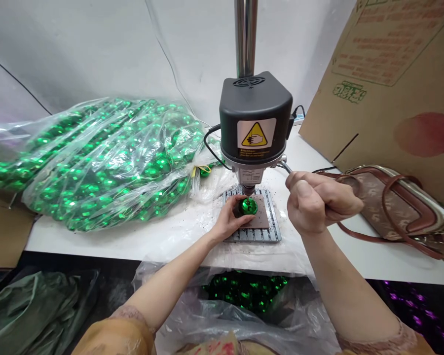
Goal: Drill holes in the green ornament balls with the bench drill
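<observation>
A small bench drill press (255,121) with a black motor housing stands on the white table (151,236). Under its chuck, a shiny green ball (248,206) rests on a brown block on the ribbed metal base (274,227). My left hand (227,219) is pinched around the ball and holds it there. My right hand (318,202) is a fist wrapped round the press's metal feed lever (285,166) on the machine's right side.
A big clear plastic bag (99,162) full of green balls lies on the table to the left. Below the table edge an open bag (244,291) holds more green balls. A brown handbag (395,207) lies on the right, in front of a leaning cardboard box (399,84).
</observation>
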Action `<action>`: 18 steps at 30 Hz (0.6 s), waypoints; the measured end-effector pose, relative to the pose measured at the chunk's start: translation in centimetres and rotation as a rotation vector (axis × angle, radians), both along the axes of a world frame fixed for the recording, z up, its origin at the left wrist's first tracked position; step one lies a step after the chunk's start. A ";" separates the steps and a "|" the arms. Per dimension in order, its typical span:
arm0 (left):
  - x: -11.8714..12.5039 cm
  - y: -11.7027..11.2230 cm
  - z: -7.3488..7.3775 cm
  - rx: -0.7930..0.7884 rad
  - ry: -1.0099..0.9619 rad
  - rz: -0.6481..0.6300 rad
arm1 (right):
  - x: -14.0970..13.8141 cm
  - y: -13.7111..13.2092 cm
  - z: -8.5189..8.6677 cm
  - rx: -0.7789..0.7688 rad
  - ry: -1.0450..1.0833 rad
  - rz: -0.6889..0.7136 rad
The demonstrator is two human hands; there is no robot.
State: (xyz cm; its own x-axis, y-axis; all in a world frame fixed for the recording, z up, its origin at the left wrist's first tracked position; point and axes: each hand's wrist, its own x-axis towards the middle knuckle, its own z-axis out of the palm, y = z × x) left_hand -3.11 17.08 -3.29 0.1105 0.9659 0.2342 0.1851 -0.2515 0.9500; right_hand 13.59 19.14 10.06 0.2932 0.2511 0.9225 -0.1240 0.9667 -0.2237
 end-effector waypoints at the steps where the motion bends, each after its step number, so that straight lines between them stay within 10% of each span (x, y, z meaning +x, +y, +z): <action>1: 0.0 0.0 0.0 0.001 0.001 -0.001 | 0.0 0.0 -0.2 0.005 -0.003 -0.002; 8: 0.1 -0.1 0.1 0.000 -0.005 0.012 | -0.1 -0.5 -0.9 -0.004 -0.014 -0.025; 14: 0.5 -0.5 0.8 0.000 0.094 0.130 | -0.4 -0.5 4.8 -0.381 0.070 0.042; 18: 0.9 -4.7 1.9 0.156 0.316 0.277 | -0.2 0.1 6.9 -0.469 0.044 0.060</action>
